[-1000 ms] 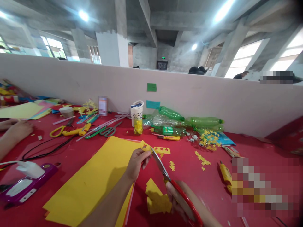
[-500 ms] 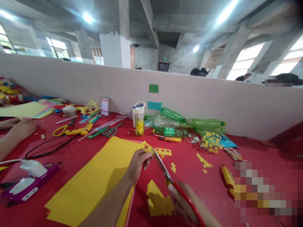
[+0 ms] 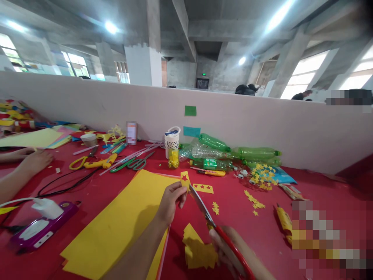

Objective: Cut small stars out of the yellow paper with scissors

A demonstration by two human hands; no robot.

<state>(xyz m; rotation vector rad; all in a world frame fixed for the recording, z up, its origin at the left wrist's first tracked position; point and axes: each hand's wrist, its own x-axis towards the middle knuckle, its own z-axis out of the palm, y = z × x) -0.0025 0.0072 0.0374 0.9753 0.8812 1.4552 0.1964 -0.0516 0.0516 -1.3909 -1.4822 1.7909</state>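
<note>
Between its fingertips my left hand [image 3: 171, 200] pinches a small yellow paper piece [image 3: 184, 178] with a red star on it. My right hand [image 3: 225, 247] is wrapped round red-handled scissors [image 3: 233, 249], their blade tips at the edge of that piece. Just behind lies a yellow strip [image 3: 203, 188] with several red stars. Small yellow star cutouts [image 3: 215, 208] lie to the right. Yellow paper scraps [image 3: 198, 249] rest beneath my hands, and large yellow sheets [image 3: 116, 225] spread under my left forearm.
Plastic bottles [image 3: 210, 164] and a white cup [image 3: 171, 142] stand or lie near the partition [image 3: 262, 120]. A purple power strip [image 3: 43, 229], cords and a yellow glue gun [image 3: 100, 161] are at left, near another person's hands [image 3: 36, 160]. Another glue gun [image 3: 284, 221] lies right.
The yellow piece in my left hand has turned more upright, and its star shows more fully. The whole view has shifted slightly, with the scene a little further right.
</note>
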